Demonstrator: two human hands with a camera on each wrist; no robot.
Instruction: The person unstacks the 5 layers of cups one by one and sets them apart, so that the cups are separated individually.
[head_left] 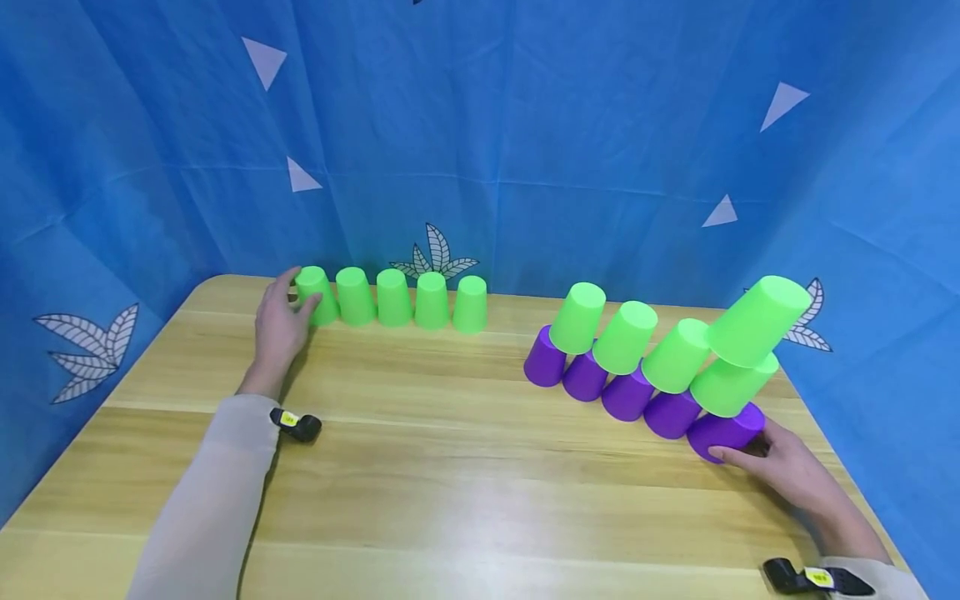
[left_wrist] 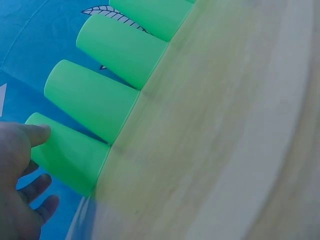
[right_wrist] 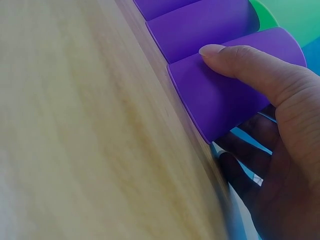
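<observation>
Upside-down green cups (head_left: 393, 298) stand in a row at the back left of the table. My left hand (head_left: 281, 323) holds the leftmost green cup (left_wrist: 70, 155) of that row, its thumb on the near side. On the right, a slanting row of purple cups (head_left: 628, 395) carries a second layer of green cups (head_left: 677, 357). One more green cup (head_left: 761, 321) sits on top at the right end. My right hand (head_left: 795, 467) grips the nearest purple cup (right_wrist: 230, 85) at the row's right end, thumb across its front; the fingers behind it are partly hidden.
The wooden table (head_left: 450, 483) extends in front of both groups. A blue curtain (head_left: 420, 108) with white triangles and leaf prints hangs behind and at the sides. Both wrists wear a small black camera (head_left: 297, 425).
</observation>
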